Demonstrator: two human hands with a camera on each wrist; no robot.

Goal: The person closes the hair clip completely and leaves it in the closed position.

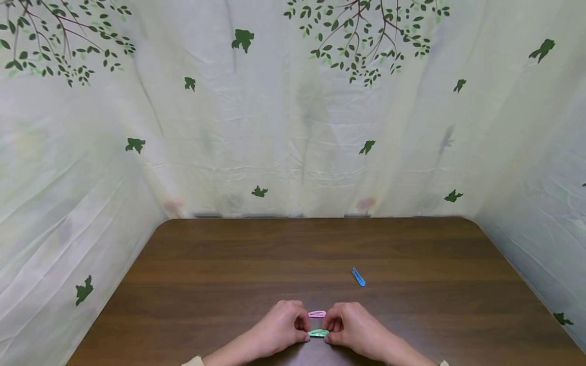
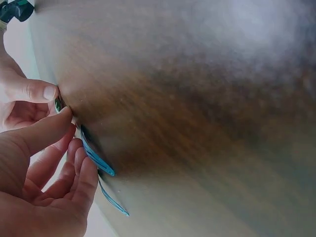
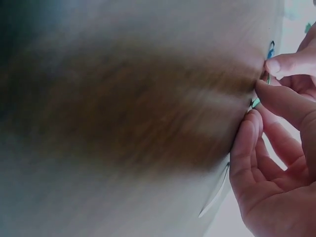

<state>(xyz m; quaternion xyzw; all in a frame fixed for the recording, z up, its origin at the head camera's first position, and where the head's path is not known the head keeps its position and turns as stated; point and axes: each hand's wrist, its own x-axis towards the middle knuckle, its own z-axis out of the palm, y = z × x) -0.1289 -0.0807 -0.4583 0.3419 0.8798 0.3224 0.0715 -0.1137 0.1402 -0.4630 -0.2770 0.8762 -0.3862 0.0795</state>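
A green snap hair clip (image 1: 318, 333) lies low over the table between my two hands. At its left end my left hand (image 1: 283, 329) pinches it with thumb and fingertips, and my right hand (image 1: 359, 329) pinches the right end the same way. Just beyond it a pink hair clip (image 1: 317, 314) shows between the curled fingers. In the left wrist view, a blue clip (image 2: 96, 154) lies right beside the left fingers, with a second thin blue clip (image 2: 113, 200) past it. A pale clip (image 3: 215, 191) lies near the right hand's fingers in the right wrist view.
Farther back on the brown wooden table (image 1: 229, 259), right of the hands, lies a blue hair clip (image 1: 359, 277). A pale curtain (image 1: 274, 127) with printed leaves surrounds the table at the back and both sides.
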